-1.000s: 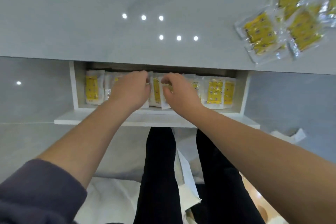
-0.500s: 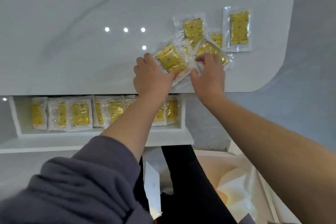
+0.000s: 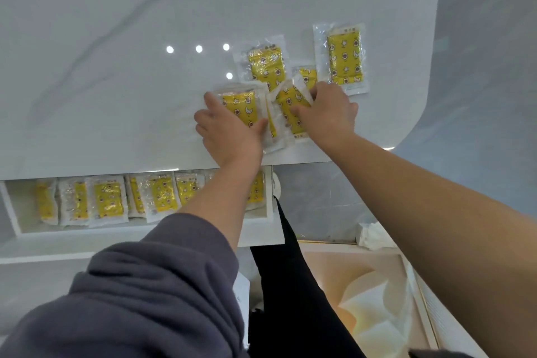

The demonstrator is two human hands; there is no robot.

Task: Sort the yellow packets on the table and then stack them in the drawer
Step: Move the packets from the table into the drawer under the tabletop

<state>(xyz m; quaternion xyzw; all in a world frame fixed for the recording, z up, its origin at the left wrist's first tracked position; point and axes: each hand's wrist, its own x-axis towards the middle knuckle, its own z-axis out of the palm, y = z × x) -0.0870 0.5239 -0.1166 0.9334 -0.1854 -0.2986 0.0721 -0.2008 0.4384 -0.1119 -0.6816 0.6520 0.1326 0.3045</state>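
Note:
Several yellow packets in clear wrap lie on the white marble table [image 3: 116, 38] near its right end. My left hand [image 3: 229, 131] holds one packet [image 3: 239, 104] between thumb and fingers, near the front edge. My right hand [image 3: 328, 113] grips a second packet [image 3: 290, 109] beside it. Two more packets lie further back, one [image 3: 266, 62] in the middle and one [image 3: 344, 58] at the right; a third [image 3: 308, 74] peeks out between them. Below the tabletop the open white drawer [image 3: 17, 212] holds a row of several yellow packets [image 3: 109, 200] standing side by side.
The table's rounded right corner [image 3: 418, 113] is just right of my right hand. Ceiling lights reflect as bright dots [image 3: 199, 48] on the glossy top. My dark trousers [image 3: 290, 285] and crumpled white paper [image 3: 374, 235] on the floor show below the drawer.
Both hands left the drawer and came up onto the table's packets. The left hand has since straightened its packet and slid it toward the front edge; the right closed on another.

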